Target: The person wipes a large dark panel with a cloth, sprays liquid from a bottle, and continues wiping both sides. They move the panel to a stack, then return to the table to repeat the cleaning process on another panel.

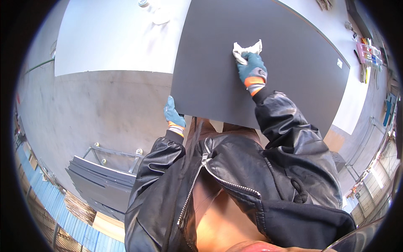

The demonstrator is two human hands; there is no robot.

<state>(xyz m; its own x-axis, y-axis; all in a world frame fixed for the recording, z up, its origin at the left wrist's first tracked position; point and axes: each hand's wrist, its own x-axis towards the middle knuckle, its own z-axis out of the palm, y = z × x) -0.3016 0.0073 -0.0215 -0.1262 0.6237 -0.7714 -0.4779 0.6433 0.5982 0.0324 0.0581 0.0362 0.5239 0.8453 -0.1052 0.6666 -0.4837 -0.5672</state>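
A large dark grey panel [214,72] lies flat before me over a white surface [126,41], with a small white label [339,63] near its right edge. My right hand [252,67], in a teal glove with an orange cuff, presses a bunched white cloth [247,50] on the panel's face. At the panel's near left corner is my left hand [173,114], gloved alike, its fingers up along the edge; its palm side is hidden, so its grip cannot be made out.
A wheeled metal rack [119,152] and a stack of dark panels [97,179] stand at lower left on the concrete floor [104,104]. A pink basket [365,53] with bottles sits at far right. A round container [143,3] is at the top.
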